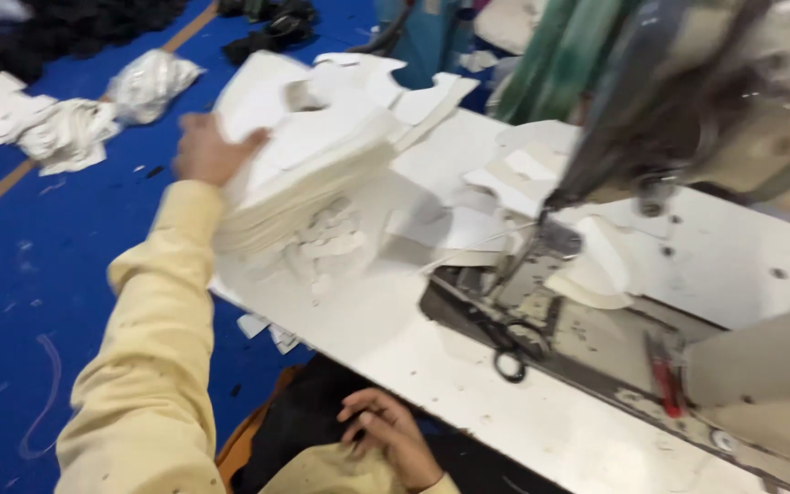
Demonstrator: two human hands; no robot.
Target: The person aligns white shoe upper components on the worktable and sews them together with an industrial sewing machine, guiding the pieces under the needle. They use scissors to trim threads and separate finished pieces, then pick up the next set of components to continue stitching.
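Blue floor lies beside your white sewing table [395, 338]. Your left hand [204, 151], arm stretched forward, grips a thick stack of white cut pieces [308, 169] at the table's left end, its long axis tilting up to the right. Your right hand [393, 437] rests half-curled in your lap

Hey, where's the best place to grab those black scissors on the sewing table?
Take the scissors by the black loop handles, coming from the near table edge: the loops point toward the person and lie open, while the blades point toward the sewing machine.
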